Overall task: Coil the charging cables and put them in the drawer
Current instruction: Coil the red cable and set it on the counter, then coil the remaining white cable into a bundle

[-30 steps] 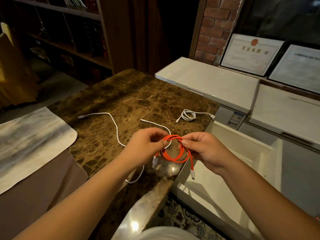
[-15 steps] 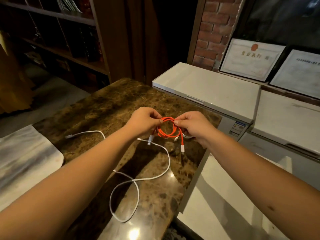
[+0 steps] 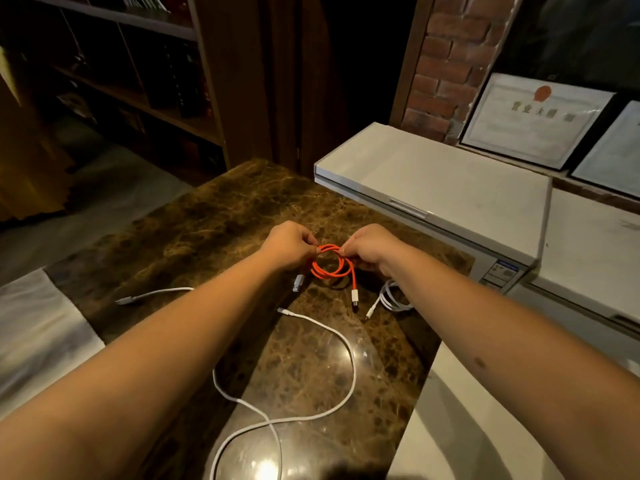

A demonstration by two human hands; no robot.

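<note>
Above the brown marble counter (image 3: 242,216), your left hand (image 3: 289,244) and right hand (image 3: 369,245) each pinched the coiled orange cable (image 3: 332,266).

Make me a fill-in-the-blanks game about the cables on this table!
1. Both hands pinch the coiled cable whose colour is ____.
2. The long loose cable lying uncoiled on the marble table is ____ in colour.
3. Beside the right hand lies a small white cable that is already ____.
4. The left hand holds the ____ cable.

Missing words: orange; white; coiled; orange
</note>
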